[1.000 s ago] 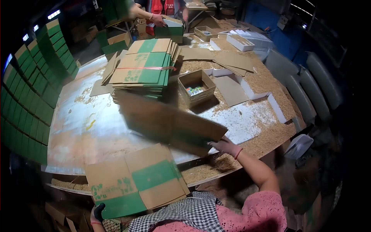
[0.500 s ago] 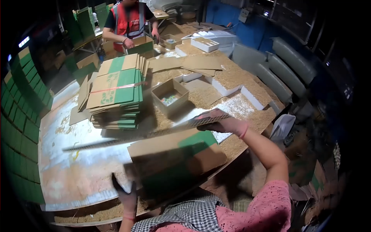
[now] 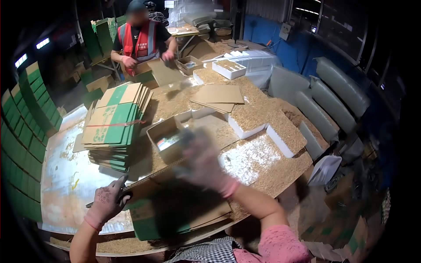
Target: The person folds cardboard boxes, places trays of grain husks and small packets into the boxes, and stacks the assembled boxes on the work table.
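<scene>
Both my hands wear thin gloves with dark fingers. My left hand (image 3: pixel 107 199) is closed on the left end of a flattened cardboard carton (image 3: pixel 149 177), which stands tilted and is seen nearly edge-on. At its other end is my right hand (image 3: pixel 199 160), raised and blurred; whether its fingers grip the cardboard cannot be made out. Beneath lie more flattened cartons (image 3: pixel 151 221), brown with green bands, near the table's front edge. Just beyond my right hand stands an open cardboard box (image 3: pixel 161 151) with small colourful packets inside.
A strapped stack of flattened cartons (image 3: pixel 112 116) stands left of the box. Sawdust-like material (image 3: pixel 267 111) covers the right side, with white foam strips (image 3: pixel 280 140). Across the table, a person in a red vest (image 3: pixel 142 41) handles a carton. Green-and-brown cartons (image 3: pixel 22 162) are piled left.
My left hand has risen from the table edge and taken hold of the cardboard's left end. My right hand has moved left. The person opposite now has a carton flap raised.
</scene>
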`<action>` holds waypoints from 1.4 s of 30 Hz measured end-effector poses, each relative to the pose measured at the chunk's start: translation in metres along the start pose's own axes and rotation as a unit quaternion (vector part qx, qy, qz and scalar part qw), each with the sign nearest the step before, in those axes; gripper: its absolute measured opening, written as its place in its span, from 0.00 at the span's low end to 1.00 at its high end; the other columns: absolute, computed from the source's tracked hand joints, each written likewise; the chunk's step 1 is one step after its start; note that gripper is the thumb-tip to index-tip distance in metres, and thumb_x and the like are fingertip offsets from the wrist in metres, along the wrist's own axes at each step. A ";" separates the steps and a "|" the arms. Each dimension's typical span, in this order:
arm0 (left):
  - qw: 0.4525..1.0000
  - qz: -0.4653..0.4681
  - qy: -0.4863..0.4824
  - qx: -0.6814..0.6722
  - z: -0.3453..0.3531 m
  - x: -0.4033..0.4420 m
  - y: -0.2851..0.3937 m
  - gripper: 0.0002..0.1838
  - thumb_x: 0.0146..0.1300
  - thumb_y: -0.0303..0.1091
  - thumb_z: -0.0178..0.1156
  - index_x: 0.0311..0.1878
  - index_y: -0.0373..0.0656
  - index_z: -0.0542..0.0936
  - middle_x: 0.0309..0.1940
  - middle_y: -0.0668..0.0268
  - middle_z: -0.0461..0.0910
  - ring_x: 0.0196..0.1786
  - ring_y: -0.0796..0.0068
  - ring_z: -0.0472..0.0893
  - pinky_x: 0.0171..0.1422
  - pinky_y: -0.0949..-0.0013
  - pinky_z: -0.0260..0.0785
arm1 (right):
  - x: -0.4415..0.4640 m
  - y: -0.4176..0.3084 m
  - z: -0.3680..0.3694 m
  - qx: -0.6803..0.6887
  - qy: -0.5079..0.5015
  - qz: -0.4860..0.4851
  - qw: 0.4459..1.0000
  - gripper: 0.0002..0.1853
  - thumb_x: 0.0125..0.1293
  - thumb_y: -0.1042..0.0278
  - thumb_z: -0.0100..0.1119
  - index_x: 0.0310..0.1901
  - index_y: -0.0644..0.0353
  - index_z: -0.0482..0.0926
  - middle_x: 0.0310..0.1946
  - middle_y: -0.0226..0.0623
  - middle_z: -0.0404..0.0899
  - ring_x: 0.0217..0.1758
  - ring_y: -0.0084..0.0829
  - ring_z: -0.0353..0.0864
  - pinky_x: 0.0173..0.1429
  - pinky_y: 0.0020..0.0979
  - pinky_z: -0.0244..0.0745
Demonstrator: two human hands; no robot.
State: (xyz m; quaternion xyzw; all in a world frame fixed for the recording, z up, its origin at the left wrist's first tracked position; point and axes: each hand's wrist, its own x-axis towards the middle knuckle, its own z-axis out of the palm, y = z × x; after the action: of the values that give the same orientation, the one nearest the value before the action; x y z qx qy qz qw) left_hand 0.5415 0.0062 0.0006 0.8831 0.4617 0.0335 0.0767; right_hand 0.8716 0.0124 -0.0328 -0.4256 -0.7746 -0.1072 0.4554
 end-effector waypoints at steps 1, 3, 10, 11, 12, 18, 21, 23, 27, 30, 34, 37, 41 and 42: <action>1.000 -0.001 -0.007 0.006 0.000 0.003 0.004 0.36 0.57 0.40 0.64 0.67 0.41 0.63 0.48 0.52 0.79 0.44 0.51 0.81 0.47 0.57 0.74 | -0.005 -0.013 0.010 -0.037 -0.150 0.004 0.988 0.37 0.52 0.49 0.66 0.64 0.52 0.68 0.65 0.43 0.65 0.70 0.46 0.61 0.75 0.53 0.47; 0.997 -0.059 0.007 -0.041 -0.005 0.008 0.000 0.39 0.63 0.48 0.57 0.72 0.42 0.55 0.58 0.46 0.72 0.53 0.44 0.76 0.54 0.52 0.70 | -0.031 -0.008 0.031 -0.113 -0.094 -0.035 0.988 0.31 0.54 0.52 0.64 0.61 0.48 0.72 0.63 0.39 0.68 0.69 0.42 0.63 0.76 0.56 0.44; 0.982 -0.164 0.027 -0.090 -0.027 0.040 -0.013 0.31 0.60 0.37 0.61 0.63 0.31 0.64 0.45 0.46 0.79 0.43 0.48 0.81 0.50 0.57 0.73 | -0.016 0.045 -0.004 0.277 -0.132 -0.183 0.934 0.15 0.61 0.47 0.59 0.29 0.49 0.77 0.30 0.28 0.77 0.48 0.34 0.75 0.70 0.54 0.55; 0.950 -0.166 0.034 -0.262 -0.032 0.045 -0.027 0.27 0.59 0.33 0.62 0.60 0.30 0.69 0.42 0.48 0.81 0.42 0.51 0.82 0.51 0.59 0.74 | -0.003 0.052 -0.010 0.331 -0.132 -0.199 0.913 0.17 0.61 0.47 0.58 0.24 0.51 0.77 0.25 0.28 0.76 0.44 0.34 0.76 0.68 0.52 0.59; 0.896 -0.225 0.040 -0.382 -0.026 0.048 -0.034 0.23 0.59 0.30 0.60 0.58 0.32 0.71 0.42 0.50 0.82 0.44 0.54 0.82 0.54 0.59 0.73 | 0.012 0.051 -0.024 0.420 -0.108 -0.193 0.880 0.18 0.61 0.52 0.58 0.19 0.52 0.75 0.19 0.29 0.72 0.39 0.36 0.77 0.65 0.50 0.61; 0.909 0.090 0.399 -0.082 0.032 0.078 0.076 0.37 0.55 0.23 0.57 0.69 0.29 0.57 0.68 0.47 0.60 0.71 0.48 0.61 0.74 0.56 0.52 | -0.044 0.024 0.043 0.140 -0.259 -0.261 0.919 0.11 0.60 0.54 0.59 0.35 0.51 0.79 0.34 0.35 0.78 0.44 0.34 0.77 0.73 0.48 0.59; 0.875 0.457 0.152 -0.051 0.070 0.100 0.128 0.31 0.66 0.43 0.54 0.71 0.49 0.62 0.66 0.54 0.62 0.69 0.48 0.60 0.73 0.38 0.45 | -0.003 0.047 0.046 -0.060 -0.079 -0.203 0.974 0.19 0.63 0.52 0.52 0.52 0.51 0.73 0.55 0.43 0.68 0.62 0.44 0.65 0.71 0.54 0.55; 0.901 0.417 -0.007 -0.118 0.131 0.118 0.136 0.31 0.70 0.48 0.46 0.72 0.47 0.59 0.70 0.52 0.57 0.73 0.48 0.55 0.76 0.41 0.38 | 0.054 0.075 0.048 -0.197 -0.048 -0.061 0.977 0.29 0.65 0.44 0.49 0.64 0.50 0.66 0.64 0.53 0.62 0.72 0.49 0.55 0.72 0.57 0.47; 0.858 0.411 -0.133 -0.277 0.137 0.120 0.119 0.35 0.71 0.56 0.39 0.73 0.42 0.55 0.73 0.47 0.51 0.76 0.47 0.47 0.78 0.46 0.32 | 0.046 0.058 0.023 -0.214 -0.274 0.061 0.936 0.41 0.65 0.32 0.43 0.72 0.52 0.55 0.70 0.55 0.55 0.74 0.53 0.51 0.71 0.61 0.44; 0.908 0.394 -0.141 0.008 0.032 0.075 0.149 0.45 0.65 0.68 0.42 0.71 0.36 0.57 0.70 0.40 0.55 0.74 0.42 0.50 0.77 0.44 0.32 | -0.034 0.044 0.036 -0.207 -0.331 0.057 0.919 0.35 0.68 0.41 0.45 0.71 0.54 0.58 0.68 0.53 0.58 0.69 0.55 0.60 0.67 0.56 0.58; 0.977 0.199 0.059 0.052 0.049 0.107 0.094 0.54 0.52 0.73 0.54 0.66 0.31 0.63 0.65 0.39 0.60 0.72 0.40 0.53 0.76 0.42 0.35 | -0.076 0.068 0.039 0.155 -0.253 0.226 0.928 0.31 0.72 0.55 0.43 0.73 0.55 0.51 0.71 0.56 0.53 0.75 0.47 0.51 0.75 0.45 0.47; 0.972 0.173 0.158 0.029 0.082 0.096 0.042 0.59 0.44 0.72 0.61 0.67 0.29 0.60 0.66 0.44 0.59 0.72 0.43 0.54 0.77 0.43 0.36 | -0.148 0.032 0.026 0.289 -0.159 0.432 0.839 0.31 0.73 0.62 0.43 0.73 0.62 0.47 0.73 0.51 0.50 0.78 0.40 0.46 0.78 0.34 0.43; 0.948 0.183 0.188 -0.183 0.066 0.073 0.002 0.55 0.42 0.60 0.67 0.67 0.30 0.61 0.67 0.44 0.60 0.70 0.44 0.59 0.73 0.50 0.51 | -0.180 -0.003 -0.006 0.414 -0.272 0.268 0.826 0.35 0.69 0.65 0.51 0.73 0.60 0.48 0.70 0.46 0.58 0.74 0.36 0.55 0.75 0.35 0.51; 0.949 0.183 0.209 -0.151 0.071 0.061 -0.015 0.47 0.49 0.50 0.62 0.69 0.33 0.60 0.70 0.45 0.57 0.73 0.47 0.56 0.74 0.53 0.51 | -0.163 -0.008 -0.019 0.400 -0.271 0.172 0.859 0.36 0.67 0.66 0.53 0.74 0.58 0.49 0.68 0.44 0.63 0.71 0.36 0.61 0.73 0.36 0.57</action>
State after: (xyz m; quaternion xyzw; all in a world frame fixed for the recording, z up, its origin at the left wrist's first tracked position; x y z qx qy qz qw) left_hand 0.5737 0.0571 -0.0728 0.9037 0.2878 0.2998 0.1032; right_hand 0.9136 -0.0944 -0.1504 -0.3454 -0.7582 0.4110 0.3701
